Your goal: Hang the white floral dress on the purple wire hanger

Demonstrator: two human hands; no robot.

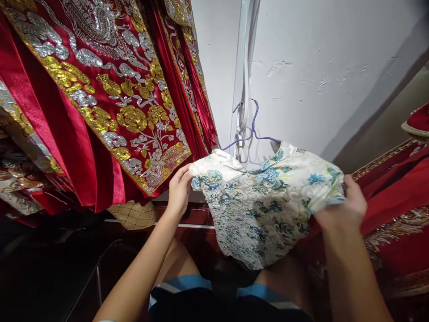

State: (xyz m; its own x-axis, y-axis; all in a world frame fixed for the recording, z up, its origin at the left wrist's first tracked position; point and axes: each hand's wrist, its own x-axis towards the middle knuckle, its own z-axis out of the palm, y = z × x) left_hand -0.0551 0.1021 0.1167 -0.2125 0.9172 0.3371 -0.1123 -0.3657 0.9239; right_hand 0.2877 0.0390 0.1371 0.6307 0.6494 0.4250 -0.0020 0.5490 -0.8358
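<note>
Cloth top [254,201], cream, blue-floral, spreads between outstretched left hand [179,190] and right hand [354,203] pinching sleeves [200,173], curved purple hanger [253,132] above.

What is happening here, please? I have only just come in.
A person is holding a floral top spread between two bare hands: the left hand grips one short sleeve, and the right hand, a little blurred, holds the other. The top is on a purple hanger, whose hook is at a white strap; whether it hangs from it is unclear. An embroidered red garment hangs at the left.
</note>
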